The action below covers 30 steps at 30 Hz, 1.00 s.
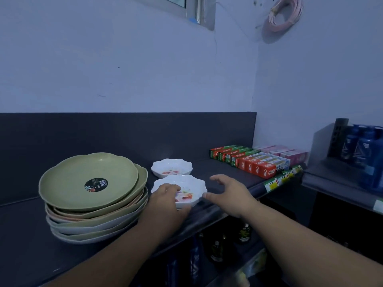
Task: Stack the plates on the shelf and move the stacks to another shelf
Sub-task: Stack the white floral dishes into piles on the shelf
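A tall stack of large plates (89,181), green on top with a round black sticker, stands on the dark top shelf (228,175) at the left. Two small white scalloped dishes with a floral print sit to its right. My left hand (167,199) grips the near dish (190,189) at its left rim, fingers over the edge and thumb below. The far dish (171,167) stands just behind it, untouched. My right hand (228,191) hovers beside the near dish's right rim, fingers spread and slightly curved, thumb tip close to the rim.
Red and green toothpaste boxes (248,160) and pink boxes (284,152) line the shelf's right end. Blue bottles (360,146) stand on a neighbouring shelf at the far right. Dark bottles (217,247) fill the lower shelf below the front edge. A dark back panel runs behind the plates.
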{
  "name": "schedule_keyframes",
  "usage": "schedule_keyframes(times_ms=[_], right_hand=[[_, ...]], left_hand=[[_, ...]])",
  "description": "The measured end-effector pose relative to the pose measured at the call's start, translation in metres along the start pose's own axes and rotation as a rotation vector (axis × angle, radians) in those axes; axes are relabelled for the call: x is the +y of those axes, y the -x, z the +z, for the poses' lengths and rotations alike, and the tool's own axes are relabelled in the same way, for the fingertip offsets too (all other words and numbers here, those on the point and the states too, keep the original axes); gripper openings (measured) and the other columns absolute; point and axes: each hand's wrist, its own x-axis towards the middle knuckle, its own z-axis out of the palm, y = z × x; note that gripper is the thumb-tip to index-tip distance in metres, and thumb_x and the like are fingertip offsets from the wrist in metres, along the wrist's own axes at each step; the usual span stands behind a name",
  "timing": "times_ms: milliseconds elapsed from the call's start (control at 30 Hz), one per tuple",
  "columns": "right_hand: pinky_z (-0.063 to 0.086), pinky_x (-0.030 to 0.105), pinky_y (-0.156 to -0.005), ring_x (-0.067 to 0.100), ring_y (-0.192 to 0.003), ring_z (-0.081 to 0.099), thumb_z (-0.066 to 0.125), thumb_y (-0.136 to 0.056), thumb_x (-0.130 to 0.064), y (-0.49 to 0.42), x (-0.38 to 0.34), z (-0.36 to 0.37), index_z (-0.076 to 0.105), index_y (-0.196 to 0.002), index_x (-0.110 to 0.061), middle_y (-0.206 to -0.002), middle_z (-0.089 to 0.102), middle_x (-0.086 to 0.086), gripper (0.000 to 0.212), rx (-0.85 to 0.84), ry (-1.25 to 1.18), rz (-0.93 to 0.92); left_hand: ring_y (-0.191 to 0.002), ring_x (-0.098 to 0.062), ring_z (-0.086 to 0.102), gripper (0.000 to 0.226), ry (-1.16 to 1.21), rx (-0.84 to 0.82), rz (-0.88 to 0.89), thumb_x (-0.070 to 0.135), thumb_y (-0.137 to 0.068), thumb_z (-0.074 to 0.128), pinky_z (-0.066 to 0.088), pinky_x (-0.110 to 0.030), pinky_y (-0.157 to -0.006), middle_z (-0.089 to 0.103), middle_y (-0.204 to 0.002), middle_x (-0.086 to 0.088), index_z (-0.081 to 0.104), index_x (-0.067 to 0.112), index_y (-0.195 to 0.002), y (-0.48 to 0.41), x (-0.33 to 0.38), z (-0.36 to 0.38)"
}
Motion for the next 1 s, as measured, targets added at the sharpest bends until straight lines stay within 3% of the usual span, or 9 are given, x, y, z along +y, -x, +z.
schedule_keyframes(times_ms=[133,267,400,567,667,767,900,1000], right_hand=[[0.035,0.023,-0.098,0.015,-0.133,0.044,0.071,-0.085,-0.043,-0.023,-0.004,0.011,0.046,-0.141,-0.028,-0.146,0.047,-0.007,0.063,-0.028,-0.038,0.008],[0.033,0.019,-0.092,0.015,-0.133,0.045,0.069,-0.087,-0.041,-0.038,-0.002,0.020,0.047,-0.141,-0.026,-0.147,0.047,-0.007,0.061,-0.046,-0.090,0.038],[0.033,0.019,-0.090,0.015,-0.131,0.047,0.068,-0.087,-0.040,-0.048,0.002,0.023,0.049,-0.140,-0.026,-0.144,0.049,-0.003,0.058,-0.032,-0.120,0.057],[0.036,0.022,-0.087,0.018,-0.122,0.053,0.068,-0.088,-0.039,-0.052,0.008,0.014,0.050,-0.140,-0.025,-0.136,0.054,0.003,0.057,-0.029,-0.200,0.064],[0.052,0.030,-0.081,0.022,-0.105,0.064,0.069,-0.087,-0.033,-0.054,0.008,0.001,0.052,-0.137,-0.026,-0.125,0.060,0.002,0.053,-0.028,-0.355,0.080],[0.060,0.037,-0.062,0.022,-0.086,0.070,0.064,-0.090,-0.016,-0.051,-0.001,-0.015,0.053,-0.133,-0.023,-0.117,0.064,0.003,0.045,-0.099,-0.650,0.119],[0.059,0.031,-0.057,0.016,-0.078,0.072,0.053,-0.092,-0.003,-0.043,-0.018,-0.033,0.056,-0.123,-0.021,-0.106,0.070,0.004,0.036,-0.180,-0.844,0.041],[0.059,0.031,-0.056,0.015,-0.070,0.074,0.051,-0.094,-0.002,-0.029,-0.036,-0.037,0.054,-0.118,-0.022,-0.101,0.070,0.004,0.032,-0.255,-0.954,-0.008]], left_hand=[[-0.118,-0.014,0.047,0.040,0.045,-0.024,0.011,0.045,-0.079,0.065,0.039,-0.027,-0.099,0.045,-0.133,0.006,0.061,0.028,-0.115,-0.009,-0.007,0.010],[-0.101,-0.005,0.052,0.018,0.056,-0.052,0.022,0.032,-0.081,0.066,0.040,-0.018,-0.084,0.050,-0.114,0.010,0.069,0.026,-0.097,-0.016,-0.010,0.017],[-0.104,-0.010,0.053,0.012,0.071,-0.024,0.026,0.021,-0.082,0.064,0.041,-0.021,-0.090,0.053,-0.113,0.005,0.070,0.021,-0.092,-0.020,-0.008,0.024],[-0.100,0.000,0.046,0.013,0.120,0.067,0.076,0.018,-0.082,0.066,0.024,0.000,-0.072,0.042,-0.108,0.013,0.071,0.018,-0.095,-0.017,0.003,0.023],[-0.098,0.001,0.044,0.010,0.121,0.137,0.101,0.020,-0.080,0.069,0.021,0.009,-0.074,0.048,-0.117,0.010,0.073,0.019,-0.089,-0.010,0.018,0.012],[-0.102,0.001,0.043,0.007,0.099,0.236,0.134,0.023,-0.080,0.070,0.023,0.002,-0.078,0.049,-0.128,0.008,0.071,0.021,-0.087,0.000,0.036,-0.004],[-0.115,-0.004,0.046,0.012,0.019,0.377,0.086,0.027,-0.082,0.069,0.025,-0.009,-0.087,0.042,-0.135,0.014,0.068,0.027,-0.094,0.018,0.053,-0.030],[-0.119,-0.009,0.049,0.019,0.001,0.500,0.019,0.029,-0.077,0.074,0.034,-0.018,-0.097,0.042,-0.136,0.013,0.067,0.032,-0.095,0.040,0.058,-0.047]])
